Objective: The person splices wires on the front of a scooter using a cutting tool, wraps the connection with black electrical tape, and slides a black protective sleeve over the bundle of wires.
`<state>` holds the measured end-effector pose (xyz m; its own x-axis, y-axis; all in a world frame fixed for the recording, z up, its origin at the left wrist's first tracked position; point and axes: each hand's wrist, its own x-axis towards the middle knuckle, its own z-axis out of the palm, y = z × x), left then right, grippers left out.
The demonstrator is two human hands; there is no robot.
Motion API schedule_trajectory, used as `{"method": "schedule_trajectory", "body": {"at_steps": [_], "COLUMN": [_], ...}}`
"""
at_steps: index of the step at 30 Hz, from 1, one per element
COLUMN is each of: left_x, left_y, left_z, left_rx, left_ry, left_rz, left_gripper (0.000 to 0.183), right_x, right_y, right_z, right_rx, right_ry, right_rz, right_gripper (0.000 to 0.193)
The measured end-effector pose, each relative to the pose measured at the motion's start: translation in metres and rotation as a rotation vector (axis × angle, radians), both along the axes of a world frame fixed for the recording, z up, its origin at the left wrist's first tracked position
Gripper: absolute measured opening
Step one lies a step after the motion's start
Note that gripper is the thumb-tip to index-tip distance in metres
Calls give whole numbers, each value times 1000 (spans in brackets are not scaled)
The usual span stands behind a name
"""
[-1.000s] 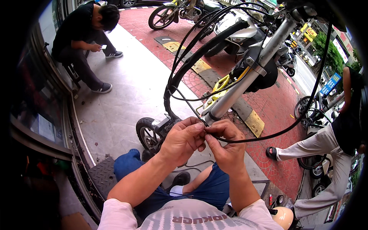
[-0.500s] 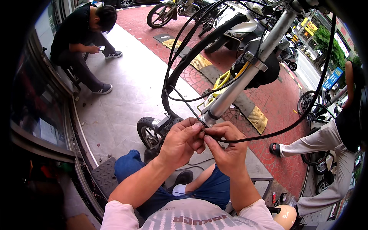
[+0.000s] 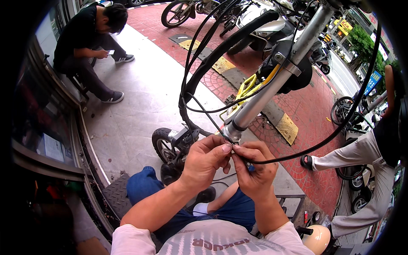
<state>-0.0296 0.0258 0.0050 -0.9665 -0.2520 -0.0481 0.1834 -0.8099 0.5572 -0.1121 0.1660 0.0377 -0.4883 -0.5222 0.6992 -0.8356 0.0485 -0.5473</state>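
My left hand [image 3: 208, 159] and my right hand [image 3: 256, 166] meet fingertip to fingertip in front of a silver metal steering post [image 3: 272, 95]. Between my left thumb and fingers I pinch a thin black wire [image 3: 209, 118] that comes down from above. My right hand grips the end of a thicker black cable [image 3: 312, 149], which loops out to the right and up. Small thin wire ends show between the fingertips, but how they are joined is hidden. Behind the hands stands a small black wheel [image 3: 163, 143] of the scooter. A thick wrapped cable bundle [image 3: 216, 63] arches above.
A seated person [image 3: 87, 55] with a phone is at the left. Another person in light trousers [image 3: 365, 157] stands at the right. Parked motorbikes [image 3: 250, 27], yellow-black ramps [image 3: 284, 127] and a glass door frame [image 3: 51, 157] surround the spot. My knees [image 3: 144, 187] are below.
Both hands have shifted slightly right and down, still pinched together. The cable loop at the right has swung a little outward. The view has moved slightly.
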Motion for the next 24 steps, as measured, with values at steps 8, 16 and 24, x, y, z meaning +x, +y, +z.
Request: {"method": "schedule_trajectory", "body": {"at_steps": [8,16,24], "left_x": [2,-15,-21], "left_y": [-8,-22,-87], "left_z": [3,1,-27], "left_rx": [59,-77,-159], "left_ry": [-42,-12,107], "left_rz": [-32,49,-15], "left_gripper": [18,33,29], "right_x": [4,-3,1], "right_y": [2,5,62], "right_z": [-3,-6,-20], "right_rx": [-3,-101,-79], "right_ry": [-66,-218,-277], "right_rz": [14,0,-73], "right_gripper": [22,23,39]}}
